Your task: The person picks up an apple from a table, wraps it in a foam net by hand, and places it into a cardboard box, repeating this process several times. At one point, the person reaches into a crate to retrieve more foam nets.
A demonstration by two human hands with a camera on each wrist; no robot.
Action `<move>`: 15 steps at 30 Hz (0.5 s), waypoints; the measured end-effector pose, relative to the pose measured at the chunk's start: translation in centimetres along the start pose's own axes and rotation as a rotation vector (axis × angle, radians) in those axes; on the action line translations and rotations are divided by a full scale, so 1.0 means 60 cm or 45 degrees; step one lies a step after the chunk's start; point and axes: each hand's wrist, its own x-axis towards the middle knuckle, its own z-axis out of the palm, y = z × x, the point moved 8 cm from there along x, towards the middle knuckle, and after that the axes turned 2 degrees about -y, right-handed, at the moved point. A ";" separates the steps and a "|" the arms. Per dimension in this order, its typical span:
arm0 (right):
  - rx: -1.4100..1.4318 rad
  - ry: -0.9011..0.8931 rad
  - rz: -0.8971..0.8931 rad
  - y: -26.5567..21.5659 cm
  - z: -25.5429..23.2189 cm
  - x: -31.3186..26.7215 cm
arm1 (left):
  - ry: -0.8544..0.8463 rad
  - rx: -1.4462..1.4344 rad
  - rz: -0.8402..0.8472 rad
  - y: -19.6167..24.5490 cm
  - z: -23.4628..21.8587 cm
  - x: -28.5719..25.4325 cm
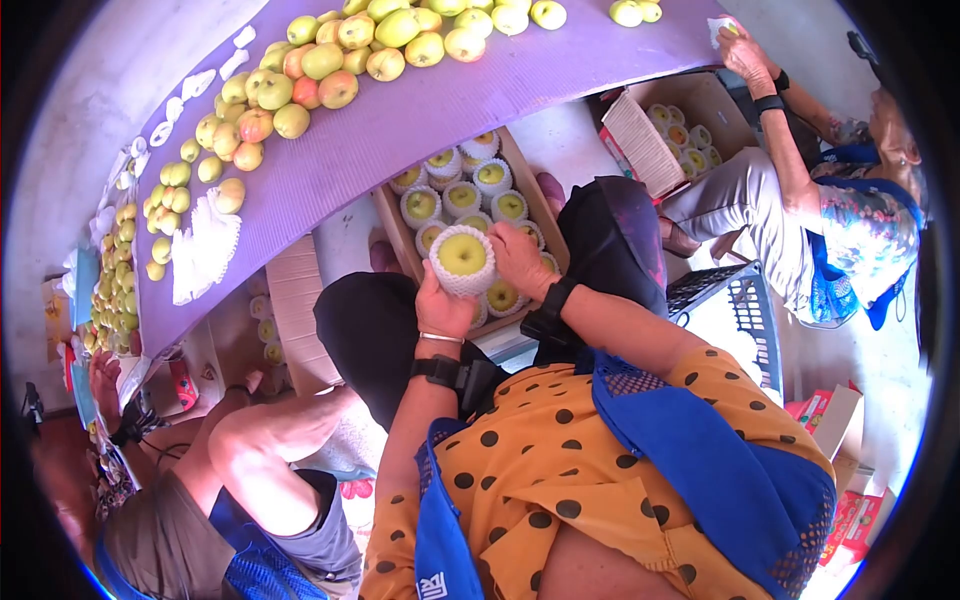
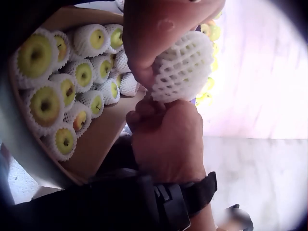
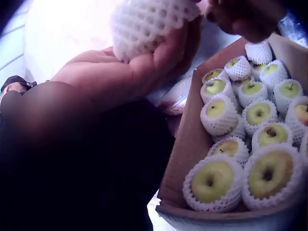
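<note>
A yellow-green apple in a white foam net is held over the open box at lap height. My left hand grips it from below and the side, fingers curled round the net, as the right wrist view also shows for the left hand. At the other side my right hand pinches the edge of the net. In the left wrist view the right hand has its fingers bent in at the net's lower edge. Beneath both hands, the cardboard box holds several netted apples.
A purple-covered table arches ahead with a heap of bare apples and loose foam nets. Another person sits at right by a second box; another person's leg is at left. A dark plastic crate stands right.
</note>
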 end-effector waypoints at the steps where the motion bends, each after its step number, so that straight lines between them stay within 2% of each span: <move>1: 0.033 -0.153 0.094 0.016 0.010 0.005 | 0.002 -0.002 0.001 0.004 -0.001 0.000; 2: 0.066 -0.309 0.187 0.031 0.019 0.008 | 0.075 0.067 -0.034 0.004 -0.011 0.000; 3: 0.064 -0.313 0.186 0.022 0.007 0.014 | 0.149 0.136 -0.070 0.004 -0.022 -0.001; 5: 0.694 -0.809 0.465 -0.008 0.027 -0.002 | 0.170 0.268 -0.149 -0.001 -0.041 -0.004; 6: 0.692 -0.811 0.467 -0.011 0.021 -0.002 | 0.189 0.402 -0.228 -0.006 -0.042 -0.006; 7: 0.762 -1.012 0.374 -0.031 0.029 -0.013 | 0.200 0.410 -0.324 -0.014 -0.036 -0.012; 8: 0.829 -1.215 0.281 -0.048 0.038 -0.028 | 0.204 0.404 -0.321 -0.013 -0.041 -0.011; 9: 0.828 -1.224 0.289 -0.047 0.041 -0.031 | 0.150 0.478 -0.401 -0.019 -0.042 -0.012; 11: 0.743 -1.418 0.275 -0.046 0.054 -0.052 | 0.108 0.539 -0.484 -0.029 -0.050 -0.017; 14: 0.689 -1.425 0.337 -0.033 0.053 -0.051 | 0.132 0.429 -0.543 -0.027 -0.026 -0.026; 15: 0.688 -1.430 0.343 -0.034 0.049 -0.047 | 0.407 0.493 -0.420 0.005 -0.044 -0.030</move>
